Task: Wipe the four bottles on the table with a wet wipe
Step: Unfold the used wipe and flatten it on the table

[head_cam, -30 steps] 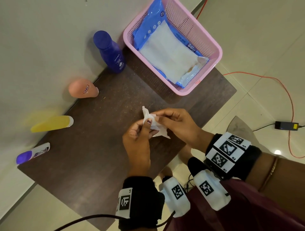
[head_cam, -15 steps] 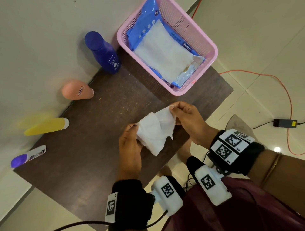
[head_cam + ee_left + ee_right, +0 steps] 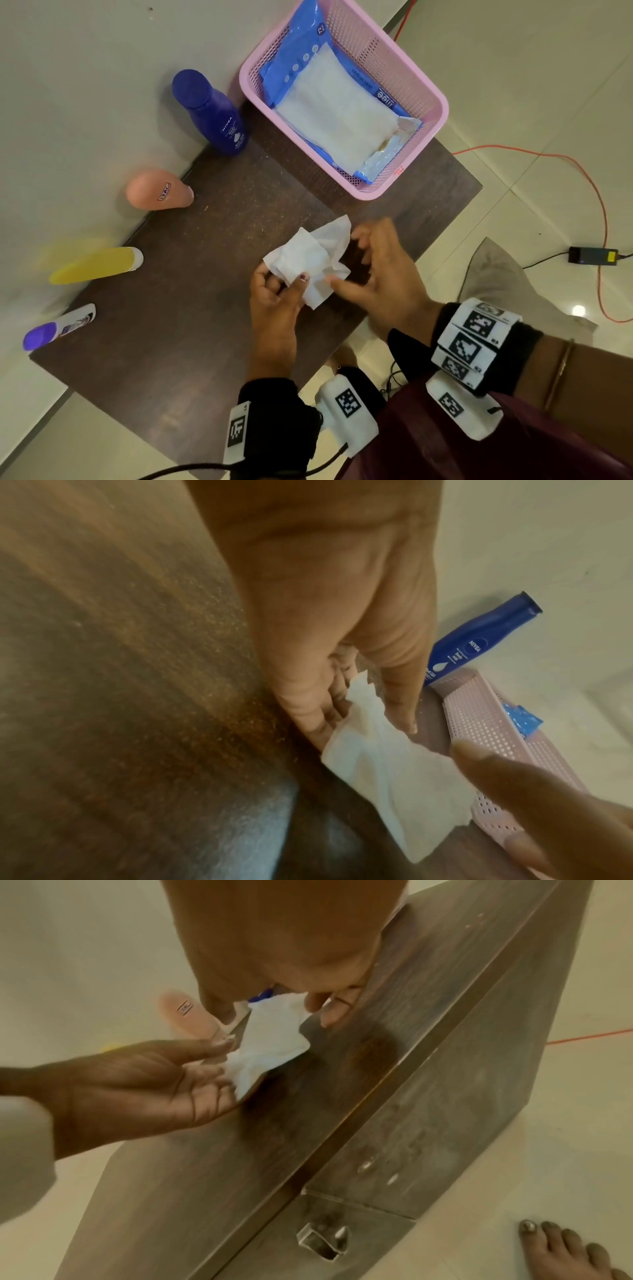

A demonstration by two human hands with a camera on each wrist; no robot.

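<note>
Wet wipe, white and crumpled, sits over the middle of the dark surface, pinched by thumb and fingers of the left hand. Just right of the wipe, the right hand has its fingers spread and loose, gripping nothing. Beyond the wipe stands a pink basket with a blue wipes pack. Left of the wipe, along the wall edge, stand a blue bottle, peach bottle, yellow bottle and purple-capped bottle.
</note>
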